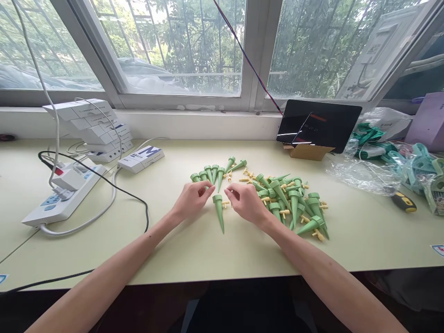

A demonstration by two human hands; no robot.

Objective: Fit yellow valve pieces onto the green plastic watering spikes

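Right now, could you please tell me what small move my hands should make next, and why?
I would probably bring the left hand to the lone green ribbed-cap spike: it lies close by, its cap near the gap between left and right hand, apart from the heap of green spikes, and neither hand appears to grip it.

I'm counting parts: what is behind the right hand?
Behind the right hand, small yellow fittings and green plastic spikes show; anything the hand itself covers cannot be seen.
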